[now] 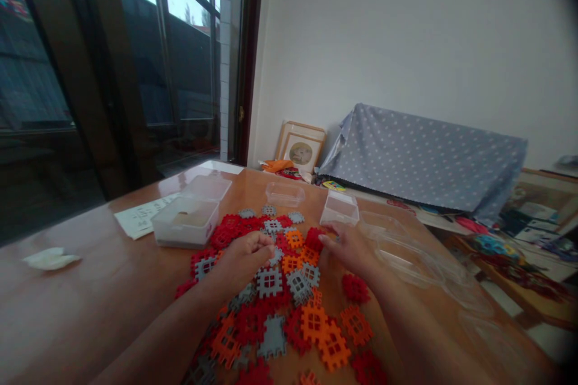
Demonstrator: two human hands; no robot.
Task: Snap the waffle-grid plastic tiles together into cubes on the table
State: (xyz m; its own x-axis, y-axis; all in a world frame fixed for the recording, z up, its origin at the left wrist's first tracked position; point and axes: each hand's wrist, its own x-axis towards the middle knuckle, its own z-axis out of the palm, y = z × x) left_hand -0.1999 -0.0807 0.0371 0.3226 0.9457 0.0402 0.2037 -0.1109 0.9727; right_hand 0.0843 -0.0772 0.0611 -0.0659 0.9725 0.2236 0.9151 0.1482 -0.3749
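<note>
Red, orange and grey notched plastic building tiles lie in a loose pile down the middle of the table; many have window-like cutouts. My right hand [344,243] is at the pile's right edge, its thumb and fingers closed on a red tile [314,239]. Over the middle of the pile, my left hand [246,257] has its fingers curled together; whether a small piece is in them is hidden. A grey window tile [270,283] lies just below its fingertips. An orange tile [294,239] lies between the two hands.
An open clear plastic box [186,222] stands left of the pile, beside a paper sheet [139,216]. A crumpled tissue [52,258] lies far left. More clear containers [285,194] stand behind, with transparent lids [409,260] at right. The wooden table [112,289] is glossy.
</note>
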